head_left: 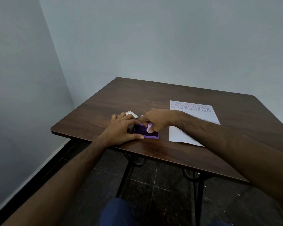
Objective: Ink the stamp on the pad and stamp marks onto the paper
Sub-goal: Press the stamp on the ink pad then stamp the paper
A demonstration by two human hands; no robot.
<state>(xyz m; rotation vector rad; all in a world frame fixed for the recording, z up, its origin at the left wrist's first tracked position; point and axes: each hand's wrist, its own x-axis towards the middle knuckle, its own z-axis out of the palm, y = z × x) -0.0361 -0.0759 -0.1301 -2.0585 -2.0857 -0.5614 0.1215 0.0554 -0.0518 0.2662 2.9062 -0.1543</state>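
Head view, looking down at a dark wooden table (153,98) pushed into the corner of the room. Near its front edge lies the ink pad (145,131), a purple tray with a dark inked face, and both hands are at it. The left hand (121,129) lies flat with its fingers spread, fingertips touching the pad's left side and near corner — steadying it, by the look of things. The right hand (155,120) has its fingers curled and pinched around a small lilac stamp (149,128), whose lower end meets the pad's right part. Just behind the left hand a small white thing (131,113) pokes out; I cannot tell what it is.

Off to the right lies the paper (186,134), well apart from the pad, with three rows of round purple marks across its far end and the near part bare.

So this looks like the inking step. Next, I judge, the stamp must lift clear, cross to the paper and come down square just below the last row — in line, without smearing.
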